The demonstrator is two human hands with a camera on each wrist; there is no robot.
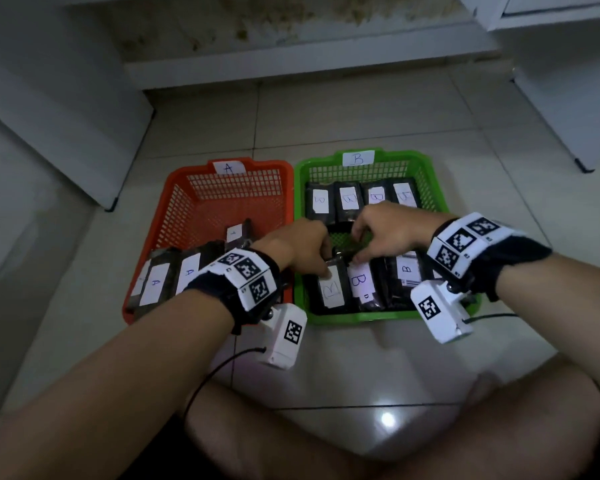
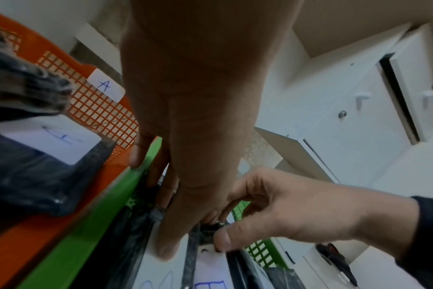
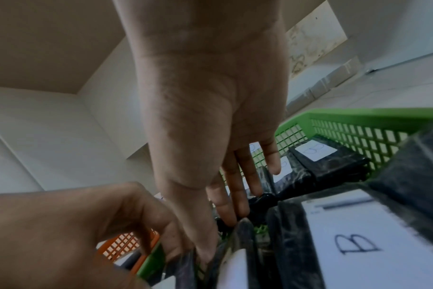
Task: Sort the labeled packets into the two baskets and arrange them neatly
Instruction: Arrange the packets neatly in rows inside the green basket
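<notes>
The orange basket marked A stands left of the green basket marked B on the floor. Black packets with white A labels lie at the front of the orange one, with another further in. Several B packets line the back of the green basket, and more fill its front row. My left hand pinches the top edge of the front-left packet, thumb on its label. My right hand pinches the top of the neighbouring B packet. The two hands nearly touch.
White cabinets flank the tiled floor on both sides, and a raised ledge runs behind the baskets. My knees sit close in front of the baskets. Bare mesh shows in the middle of the green basket and the back of the orange one.
</notes>
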